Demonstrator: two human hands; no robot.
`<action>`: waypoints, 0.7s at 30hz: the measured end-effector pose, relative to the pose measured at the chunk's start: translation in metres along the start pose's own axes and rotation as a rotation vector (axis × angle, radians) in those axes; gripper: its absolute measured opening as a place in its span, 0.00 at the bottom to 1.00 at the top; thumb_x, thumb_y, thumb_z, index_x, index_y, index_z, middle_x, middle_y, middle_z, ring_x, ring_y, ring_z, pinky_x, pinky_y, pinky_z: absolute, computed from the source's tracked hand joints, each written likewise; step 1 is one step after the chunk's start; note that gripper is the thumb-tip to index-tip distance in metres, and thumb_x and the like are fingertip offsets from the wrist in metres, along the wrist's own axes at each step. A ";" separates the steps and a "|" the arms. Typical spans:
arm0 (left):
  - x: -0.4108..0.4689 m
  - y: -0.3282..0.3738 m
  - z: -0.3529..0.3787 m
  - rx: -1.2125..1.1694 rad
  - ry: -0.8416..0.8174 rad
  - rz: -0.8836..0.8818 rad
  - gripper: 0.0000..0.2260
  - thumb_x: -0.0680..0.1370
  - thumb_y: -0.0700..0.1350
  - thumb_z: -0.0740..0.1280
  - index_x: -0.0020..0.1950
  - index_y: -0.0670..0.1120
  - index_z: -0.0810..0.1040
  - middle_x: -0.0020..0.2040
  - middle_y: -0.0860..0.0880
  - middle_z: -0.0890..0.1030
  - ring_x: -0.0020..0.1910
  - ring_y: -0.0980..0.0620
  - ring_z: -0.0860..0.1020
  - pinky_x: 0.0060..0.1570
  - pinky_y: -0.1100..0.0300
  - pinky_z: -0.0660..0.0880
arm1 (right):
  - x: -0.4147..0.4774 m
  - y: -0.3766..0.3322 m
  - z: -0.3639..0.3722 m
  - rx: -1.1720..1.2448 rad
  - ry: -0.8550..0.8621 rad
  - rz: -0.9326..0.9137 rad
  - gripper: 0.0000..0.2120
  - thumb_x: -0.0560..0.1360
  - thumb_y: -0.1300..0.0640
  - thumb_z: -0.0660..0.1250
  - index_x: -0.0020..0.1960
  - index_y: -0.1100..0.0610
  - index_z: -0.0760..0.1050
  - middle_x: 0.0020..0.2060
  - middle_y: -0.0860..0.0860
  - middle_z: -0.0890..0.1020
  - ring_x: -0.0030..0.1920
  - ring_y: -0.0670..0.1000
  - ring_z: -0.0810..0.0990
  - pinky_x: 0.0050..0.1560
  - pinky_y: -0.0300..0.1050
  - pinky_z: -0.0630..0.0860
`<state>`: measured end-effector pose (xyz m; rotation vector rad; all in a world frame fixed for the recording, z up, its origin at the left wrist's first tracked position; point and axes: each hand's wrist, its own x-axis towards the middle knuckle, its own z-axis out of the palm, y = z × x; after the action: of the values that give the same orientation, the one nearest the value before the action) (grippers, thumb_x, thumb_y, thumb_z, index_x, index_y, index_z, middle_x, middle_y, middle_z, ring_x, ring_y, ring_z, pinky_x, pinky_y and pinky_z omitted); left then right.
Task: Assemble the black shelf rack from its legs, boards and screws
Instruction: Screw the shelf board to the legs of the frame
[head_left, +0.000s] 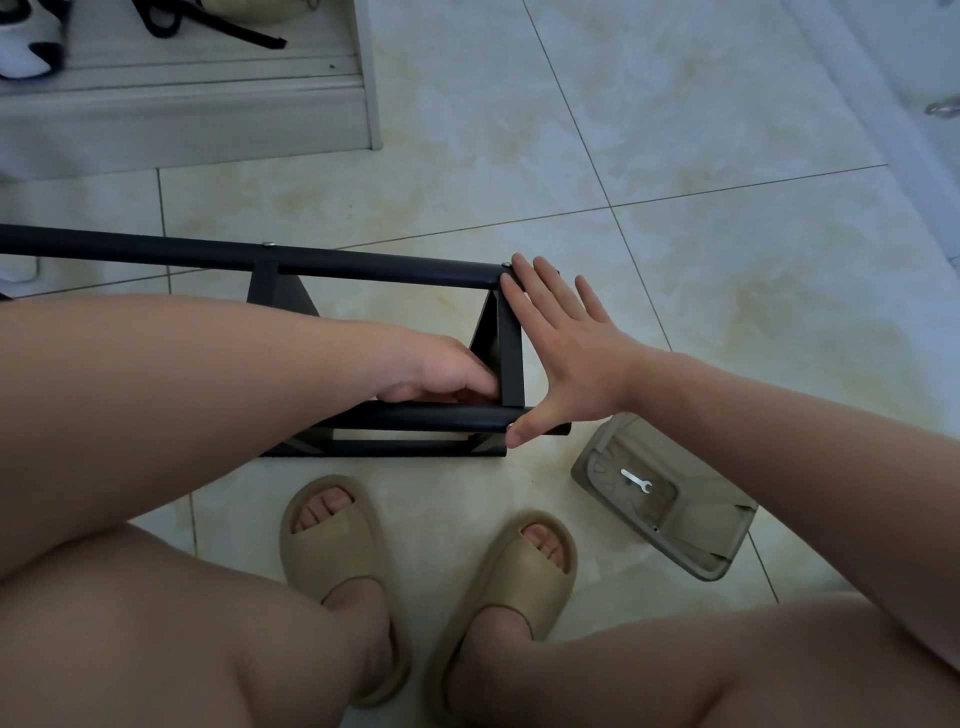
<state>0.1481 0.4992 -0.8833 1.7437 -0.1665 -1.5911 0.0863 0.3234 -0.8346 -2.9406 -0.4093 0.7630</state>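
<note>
Fingers of left hand (441, 371) curling round end piece (510, 353) of black rack (405, 448), gripping it just above near tube (431, 418). Right hand (563, 358) pressing flat against same end, fingers straight and spread: thumb touching near tube's tip, fingertips (519, 262) reaching far tube (208, 252) tip. Beige slippers (332, 540) standing nearest on tile floor (675, 234). Clear tray (727, 551) lying beside right wrist, small wrench (635, 479) resting inside. Rack lying on floor just beyond slippers. Grey cabinet (182, 109) standing farthest, shoes (26, 52) sitting on it.
</note>
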 end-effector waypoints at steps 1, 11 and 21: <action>0.001 0.000 0.000 0.011 0.006 0.003 0.04 0.77 0.42 0.69 0.44 0.44 0.83 0.41 0.44 0.85 0.41 0.46 0.82 0.47 0.57 0.77 | 0.000 0.000 0.000 -0.001 -0.001 0.000 0.75 0.52 0.14 0.60 0.80 0.55 0.27 0.78 0.50 0.27 0.77 0.51 0.24 0.78 0.59 0.32; 0.001 -0.003 -0.003 -0.075 -0.061 -0.027 0.07 0.78 0.42 0.68 0.51 0.42 0.84 0.47 0.41 0.85 0.48 0.43 0.82 0.59 0.49 0.77 | 0.000 0.000 0.000 0.007 0.001 0.000 0.75 0.53 0.14 0.62 0.80 0.54 0.27 0.78 0.49 0.27 0.77 0.51 0.24 0.77 0.58 0.31; -0.001 -0.002 -0.002 -0.111 -0.079 -0.036 0.11 0.79 0.39 0.65 0.57 0.38 0.84 0.53 0.39 0.83 0.54 0.41 0.80 0.66 0.46 0.74 | 0.000 0.000 -0.001 0.007 -0.005 0.003 0.75 0.53 0.15 0.61 0.80 0.54 0.27 0.78 0.49 0.27 0.77 0.51 0.24 0.77 0.59 0.32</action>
<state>0.1489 0.5022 -0.8840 1.6087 -0.0839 -1.6641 0.0863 0.3236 -0.8335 -2.9336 -0.4017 0.7714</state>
